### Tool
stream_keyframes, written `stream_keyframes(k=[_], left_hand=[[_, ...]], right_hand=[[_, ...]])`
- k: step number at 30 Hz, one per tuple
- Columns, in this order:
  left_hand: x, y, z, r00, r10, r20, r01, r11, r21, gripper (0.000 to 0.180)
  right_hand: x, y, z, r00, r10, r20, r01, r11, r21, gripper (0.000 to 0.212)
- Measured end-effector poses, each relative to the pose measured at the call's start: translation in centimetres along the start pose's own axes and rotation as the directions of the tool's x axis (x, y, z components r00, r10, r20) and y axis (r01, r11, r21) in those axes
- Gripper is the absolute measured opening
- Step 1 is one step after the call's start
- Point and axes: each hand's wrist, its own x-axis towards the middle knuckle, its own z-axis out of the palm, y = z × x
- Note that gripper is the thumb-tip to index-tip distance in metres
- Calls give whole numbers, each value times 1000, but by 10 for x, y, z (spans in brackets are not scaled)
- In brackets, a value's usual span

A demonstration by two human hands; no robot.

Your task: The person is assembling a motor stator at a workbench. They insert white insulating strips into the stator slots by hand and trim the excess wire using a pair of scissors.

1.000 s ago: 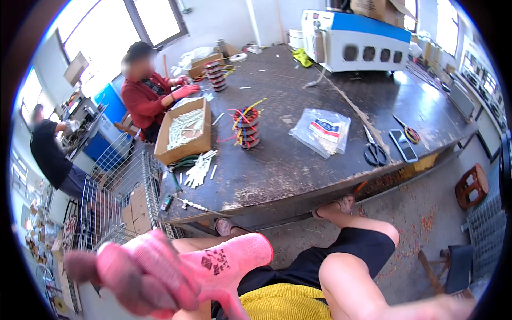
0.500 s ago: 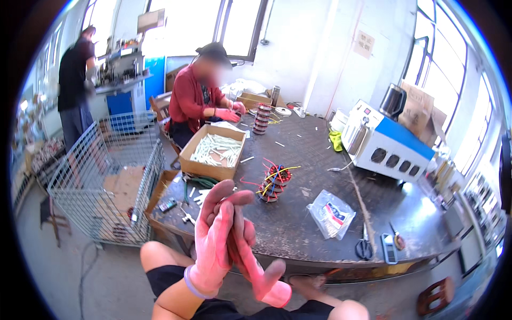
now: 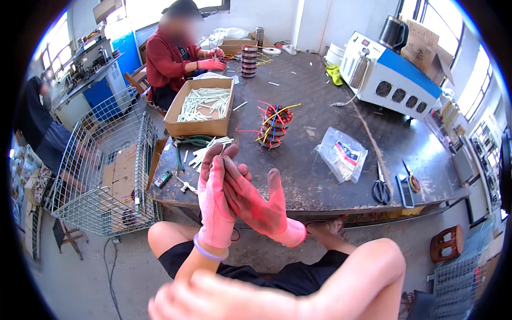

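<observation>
My left hand (image 3: 215, 198) wears a pink glove with dark, soiled fingertips, and a pale purple band circles its wrist. Its fingers are closed on a second pink glove (image 3: 261, 209), whose palm and thumb are dirty. No forearm comes out of that glove's cuff, so it looks unworn. My right hand (image 3: 186, 298) is bare and crosses low over my left forearm, its fingers smeared by motion. Beyond the gloves, on the dark table (image 3: 304, 165), stands a stack of wound coil rings (image 3: 274, 128) with red, yellow and blue wires.
A cardboard box (image 3: 200, 127) of pale sticks lies behind, near another person (image 3: 170, 61) in red with pink gloves. A second coil stack (image 3: 249, 61) stands there. Rightward are a plastic bag (image 3: 341, 154), scissors (image 3: 381, 189), a phone (image 3: 405, 192) and a white-blue machine (image 3: 392, 77). A wire cage (image 3: 106, 170) stands left.
The view has tilted down and the table appears higher. My bare right hand has come into view at the bottom. The loose glove has turned, showing more of its palm.
</observation>
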Motion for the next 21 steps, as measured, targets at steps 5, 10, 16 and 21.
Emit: stream_keyframes(k=[5,10,16,21], left_hand=[[-1,2,2,1000,-7,-13,8,994,107,42],[2,7,-1,1000,-3,8,3,997,80,41],[-2,-6,4,999,-36,3,35,988,153,41],[-2,-1,-10,998,-56,-17,58,973,223,45]], right_hand=[[8,-23,24,966,-194,-170,111,907,-405,23],[4,-11,-3,985,-169,42,174,974,-148,20],[-21,15,17,992,-31,-121,-39,841,-539,24],[-109,88,1,827,525,-198,-560,795,-233,49]])
